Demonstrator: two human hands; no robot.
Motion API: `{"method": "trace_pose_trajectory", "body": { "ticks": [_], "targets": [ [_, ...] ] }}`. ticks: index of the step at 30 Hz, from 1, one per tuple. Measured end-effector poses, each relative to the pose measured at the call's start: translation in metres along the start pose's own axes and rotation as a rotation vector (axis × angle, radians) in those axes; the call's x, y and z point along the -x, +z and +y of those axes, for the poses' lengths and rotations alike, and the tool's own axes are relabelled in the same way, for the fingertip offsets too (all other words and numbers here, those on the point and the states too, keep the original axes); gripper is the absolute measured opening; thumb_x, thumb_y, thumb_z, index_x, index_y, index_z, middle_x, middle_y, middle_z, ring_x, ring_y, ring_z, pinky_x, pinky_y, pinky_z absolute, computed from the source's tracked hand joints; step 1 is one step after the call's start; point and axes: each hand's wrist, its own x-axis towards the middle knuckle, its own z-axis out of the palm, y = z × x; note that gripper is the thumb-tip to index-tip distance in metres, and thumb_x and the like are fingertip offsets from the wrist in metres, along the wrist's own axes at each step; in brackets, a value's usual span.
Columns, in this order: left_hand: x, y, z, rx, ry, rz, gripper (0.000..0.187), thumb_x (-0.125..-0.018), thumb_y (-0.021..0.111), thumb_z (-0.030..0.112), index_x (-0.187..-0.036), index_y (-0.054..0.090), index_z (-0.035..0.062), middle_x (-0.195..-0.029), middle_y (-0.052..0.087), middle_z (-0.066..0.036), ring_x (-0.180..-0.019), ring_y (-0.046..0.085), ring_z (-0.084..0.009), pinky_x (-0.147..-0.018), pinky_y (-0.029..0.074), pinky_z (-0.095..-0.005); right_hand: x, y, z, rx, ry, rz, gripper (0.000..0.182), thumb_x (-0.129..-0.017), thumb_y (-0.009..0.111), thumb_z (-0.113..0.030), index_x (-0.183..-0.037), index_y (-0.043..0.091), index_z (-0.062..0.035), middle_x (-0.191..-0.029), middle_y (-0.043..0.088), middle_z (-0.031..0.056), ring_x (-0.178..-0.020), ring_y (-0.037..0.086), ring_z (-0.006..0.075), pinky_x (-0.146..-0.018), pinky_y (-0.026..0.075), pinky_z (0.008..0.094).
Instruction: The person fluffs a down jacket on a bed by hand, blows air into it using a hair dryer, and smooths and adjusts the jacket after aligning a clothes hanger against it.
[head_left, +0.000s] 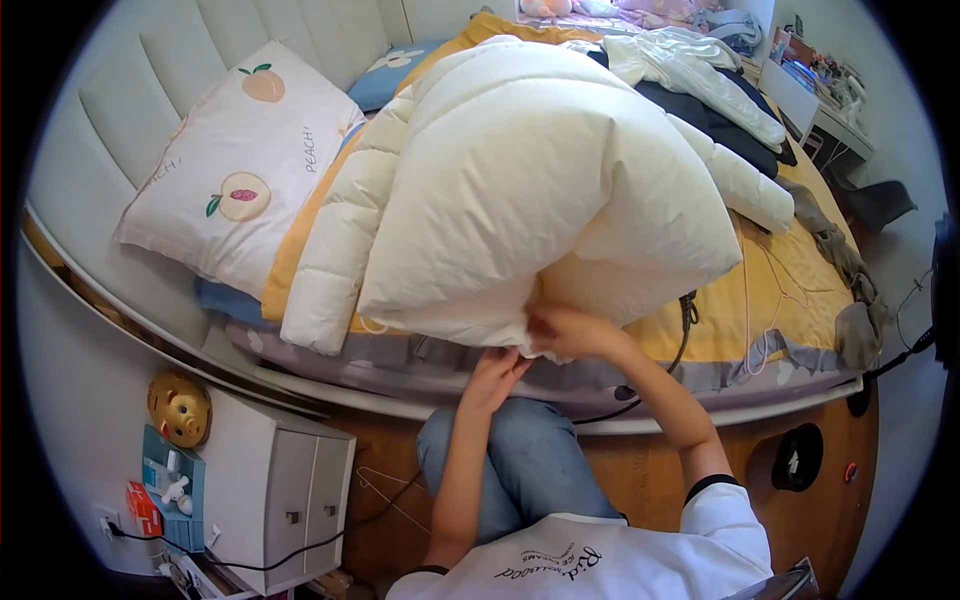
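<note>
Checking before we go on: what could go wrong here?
The jacket bulges over its hem, where the left hand and right hand work, so loose fabric might get caught. The black cord runs beside it and over the bed's edge; shifting the jacket could snag it.

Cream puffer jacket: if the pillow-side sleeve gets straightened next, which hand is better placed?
Left, probably. The left hand is nearer the pillow-side sleeve; the right hand sits farther across, at the hem of the puffer jacket.
</note>
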Motion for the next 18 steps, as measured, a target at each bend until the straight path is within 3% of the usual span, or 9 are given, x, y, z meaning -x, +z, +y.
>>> {"method": "trace_pose_trajectory", "body": {
  "ticks": [2, 4, 8, 10, 11, 13, 15, 16, 18],
  "targets": [
    [-0.012, 0.006, -0.002, -0.201, 0.084, 0.107, 0.039, -0.082, 0.052, 0.007, -0.118, 0.039, 0.0038, -0.116, 0.045, -0.009, -0.105, 0.046, -0.0202, -0.088, 0.041, -0.0359, -0.002, 0.018, 0.003, -0.005, -0.05, -0.182, 0.042, -0.07, 0.061, -0.015, -0.109, 0.049, -0.0025, -0.109, 0.047, 0.0218, -0.099, 0.047, 0.0354, -0.082, 0.04, 0.0368],
    [-0.021, 0.018, 0.002, -0.213, 0.116, 0.219, 0.035, -0.082, 0.053, 0.006, -0.115, 0.041, 0.0042, -0.111, 0.047, -0.008, -0.1, 0.048, -0.0174, -0.084, 0.043, -0.0329, -0.008, 0.028, 0.002, -0.235, -0.2, 0.345, 0.035, -0.072, 0.06, -0.013, -0.105, 0.053, -0.004, -0.107, 0.049, 0.0189, -0.098, 0.049, 0.032, -0.082, 0.04, 0.0359],
    [-0.031, 0.006, 0.002, 0.002, 0.204, 0.267, 0.026, -0.082, 0.052, 0.01, -0.108, 0.047, 0.0053, -0.105, 0.051, -0.006, -0.098, 0.048, -0.019, -0.081, 0.04, -0.0341, -0.019, -0.002, 0.002, -0.346, -0.008, 0.264, 0.036, -0.071, 0.06, -0.011, -0.103, 0.051, 0.0013, -0.102, 0.049, 0.0193, -0.094, 0.051, 0.0317, -0.079, 0.041, 0.0361],
    [-0.033, -0.009, -0.003, 0.204, 0.218, 0.218, 0.025, -0.083, 0.049, 0.013, -0.107, 0.048, 0.006, -0.104, 0.051, -0.006, -0.097, 0.047, -0.0197, -0.08, 0.04, -0.0338, -0.025, -0.008, 0.001, -0.815, 0.127, 0.451, 0.045, -0.068, 0.062, -0.011, -0.109, 0.048, 0.0019, -0.107, 0.048, 0.02, -0.102, 0.046, 0.0315, -0.086, 0.038, 0.0351],
    [-0.026, 0.011, 0.005, 0.334, 0.3, 0.25, 0.025, -0.084, 0.046, 0.018, -0.106, 0.048, 0.0062, -0.103, 0.051, -0.006, -0.094, 0.047, -0.0201, -0.079, 0.04, -0.0332, -0.029, -0.007, 0.001, -0.811, 0.125, 0.449, 0.045, -0.068, 0.062, -0.011, -0.109, 0.048, 0.0019, -0.107, 0.048, 0.02, -0.102, 0.046, 0.0315, -0.086, 0.038, 0.0351],
    [-0.028, 0.018, 0.015, 0.472, 0.378, 0.286, 0.026, -0.085, 0.043, 0.022, -0.104, 0.048, 0.0064, -0.102, 0.051, -0.006, -0.092, 0.047, -0.0205, -0.077, 0.04, -0.0327, -0.039, 0.005, 0.001, -0.321, -0.178, 0.521, 0.05, -0.066, 0.064, -0.012, -0.111, 0.046, 0.0029, -0.112, 0.047, 0.0217, -0.107, 0.042, 0.0342, -0.091, 0.034, 0.0349],
    [-0.04, -0.004, 0.018, 0.481, 0.363, -0.216, 0.032, -0.086, 0.039, 0.027, -0.107, 0.048, 0.0057, -0.105, 0.051, -0.006, -0.096, 0.048, -0.0217, -0.078, 0.041, -0.0326, -0.044, 0.022, -0.004, -0.226, -0.15, 0.351, 0.052, -0.067, 0.063, -0.011, -0.114, 0.044, 0.0026, -0.116, 0.044, 0.0221, -0.11, 0.039, 0.0373, -0.094, 0.03, 0.0364],
    [-0.047, -0.017, 0.016, 0.487, 0.369, -0.218, 0.032, -0.086, 0.039, 0.027, -0.107, 0.048, 0.0057, -0.105, 0.051, -0.006, -0.096, 0.048, -0.0217, -0.078, 0.041, -0.0326, -0.049, 0.031, -0.004, -0.133, -0.128, 0.196, 0.054, -0.068, 0.061, -0.01, -0.117, 0.042, 0.0022, -0.121, 0.041, 0.0226, -0.113, 0.035, 0.0403, -0.098, 0.026, 0.0378],
    [-0.061, -0.025, 0.02, 0.593, 0.179, -0.222, 0.033, -0.087, 0.038, 0.028, -0.11, 0.046, 0.0058, -0.109, 0.05, -0.007, -0.103, 0.046, -0.0231, -0.083, 0.042, -0.0344, -0.058, 0.039, 0.002, -0.103, -0.132, 0.27, 0.05, -0.066, 0.059, -0.006, -0.113, 0.045, 0.0028, -0.12, 0.042, 0.0235, -0.113, 0.036, 0.0388, -0.099, 0.025, 0.0376]
  ]
}}
